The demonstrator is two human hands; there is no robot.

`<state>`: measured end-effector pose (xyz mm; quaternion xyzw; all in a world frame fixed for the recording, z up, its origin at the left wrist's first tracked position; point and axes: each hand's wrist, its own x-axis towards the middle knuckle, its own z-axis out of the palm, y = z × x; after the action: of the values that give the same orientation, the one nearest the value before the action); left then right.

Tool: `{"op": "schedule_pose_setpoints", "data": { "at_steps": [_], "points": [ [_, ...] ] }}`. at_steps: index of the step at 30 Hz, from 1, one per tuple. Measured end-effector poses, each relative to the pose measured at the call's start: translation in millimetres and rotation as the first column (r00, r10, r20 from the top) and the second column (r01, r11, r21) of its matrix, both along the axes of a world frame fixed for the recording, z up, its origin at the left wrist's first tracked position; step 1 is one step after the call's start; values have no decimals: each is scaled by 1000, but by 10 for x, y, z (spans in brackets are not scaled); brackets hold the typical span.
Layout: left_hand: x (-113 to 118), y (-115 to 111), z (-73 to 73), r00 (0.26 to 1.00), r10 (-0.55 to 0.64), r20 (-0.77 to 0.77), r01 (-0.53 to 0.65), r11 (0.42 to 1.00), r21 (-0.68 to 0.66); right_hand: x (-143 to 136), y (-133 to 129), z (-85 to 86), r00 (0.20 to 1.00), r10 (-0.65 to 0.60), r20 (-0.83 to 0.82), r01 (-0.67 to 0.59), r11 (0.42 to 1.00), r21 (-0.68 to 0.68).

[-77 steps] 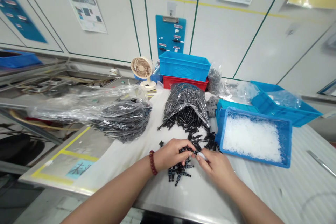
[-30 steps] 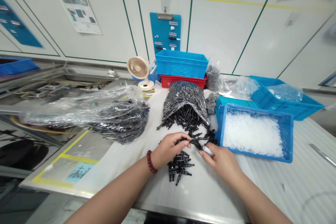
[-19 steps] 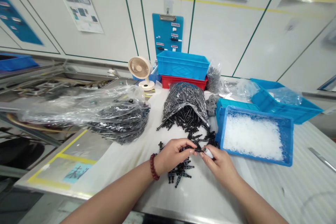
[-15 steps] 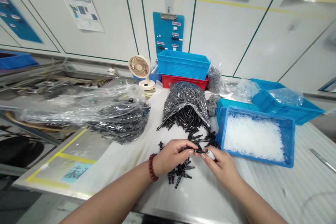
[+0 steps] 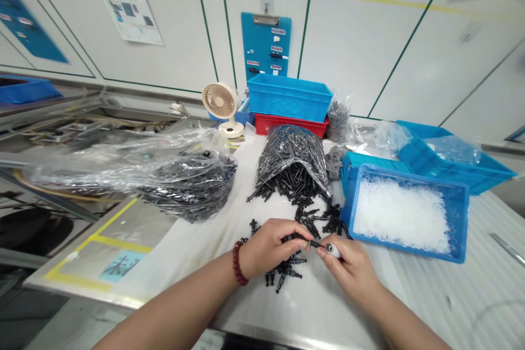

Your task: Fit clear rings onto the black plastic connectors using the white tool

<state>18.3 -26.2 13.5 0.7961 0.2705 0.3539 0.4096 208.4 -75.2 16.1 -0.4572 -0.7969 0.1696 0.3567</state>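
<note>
My left hand (image 5: 268,249), with a dark red bead bracelet at the wrist, pinches a slim black plastic rod (image 5: 314,244). The rod's right end points at my right hand (image 5: 353,265), whose thumb and forefinger meet at that tip. A white cylinder (image 5: 333,250) with a hole in its end is also tucked in the right hand's fingers. A small pale band seems to sit on the rod near the left fingertips. Under and beside the left hand lie several black rods with light rings (image 5: 290,272), partly hidden. Loose black rods (image 5: 310,225) are scattered just beyond both hands.
A clear bag (image 5: 292,145) spills black rods toward me. To the right, a tilted blue bin (image 5: 461,229) holds many small white rings. Another filled plastic bag (image 5: 192,186) lies left. A fan (image 5: 221,104) and stacked blue and red bins (image 5: 291,99) stand behind.
Both hands stay together at the rod. My right hand has shifted slightly right and down, and more of the rod's end shows between the fingertips. The whole view has shifted slightly.
</note>
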Motion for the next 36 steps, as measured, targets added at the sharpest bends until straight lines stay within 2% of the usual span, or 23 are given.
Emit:
{"op": "schedule_pose_setpoints", "data": {
  "at_steps": [5, 9, 14, 19, 23, 27, 31, 36],
  "points": [
    [-9, -13, -67, 999, 23, -33, -15, 974, 227, -3, 3, -6, 1000, 7, -5, -7, 1000, 3],
    [-28, -25, -45, 993, 46, -113, -6, 942, 335, -7, 4, -13, 1000, -11, 9, 11, 1000, 4],
    [-47, -36, 2, 990, -22, -136, 89, 856, 509, -11, -20, 6, 1000, -12, 18, 11, 999, 47],
    [-52, -46, -16, 997, 41, -62, 9, 768, 641, -18, -24, 14, 1000, 1, 2, -2, 997, 76],
    [-50, -50, -22, 997, 63, -43, -16, 725, 688, -24, -21, 6, 1000, 2, -12, 0, 996, 89],
    [-48, -41, -42, 993, 68, -100, 15, 753, 658, -27, -26, -5, 1000, 3, -8, -2, 996, 93],
    [-36, -36, -63, 982, 61, -177, 54, 811, 582, -4, -24, -20, 999, 25, 29, -29, 991, 130],
    [-10, -39, -38, 986, 28, -165, 43, 911, 411, 55, -10, -36, 982, 20, 185, -60, 974, 218]
  ]
}}
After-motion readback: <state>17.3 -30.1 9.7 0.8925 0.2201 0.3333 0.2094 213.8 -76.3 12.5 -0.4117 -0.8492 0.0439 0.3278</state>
